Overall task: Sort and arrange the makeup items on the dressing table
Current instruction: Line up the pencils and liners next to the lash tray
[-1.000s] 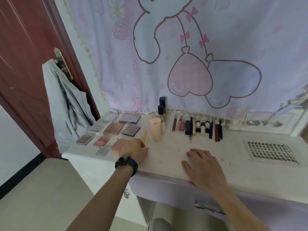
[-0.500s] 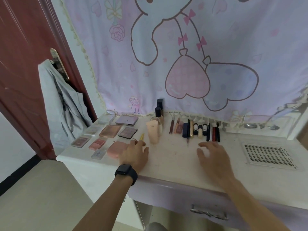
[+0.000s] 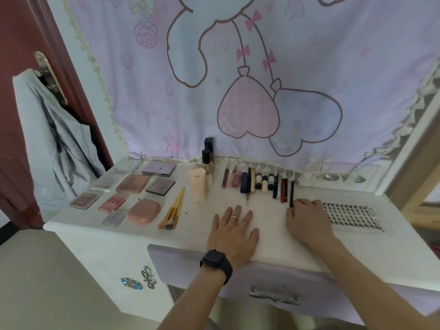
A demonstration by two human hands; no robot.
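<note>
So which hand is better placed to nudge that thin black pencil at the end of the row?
The right hand: it sits right beside the black pencil, thumb by its near end, while the left hand lies flat, farther off.

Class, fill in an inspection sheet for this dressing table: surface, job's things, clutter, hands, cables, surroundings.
Surface: white table top, faint specks.
Job's things: palettes gridded at left; brushes beside them; peach tube upright before two bottles; lipsticks and pencils in a back row; lash tray at right.
Clutter: small shiny items at rear right, too blurred to name.
Hands: left hand flat on the table, fingers straight; right hand fingertips curled at the near end of the black pencil, grip unclear.
Cables: nothing seen.
Surroundings: cartoon curtain behind; red door at left, grey garment on its handle.
</note>
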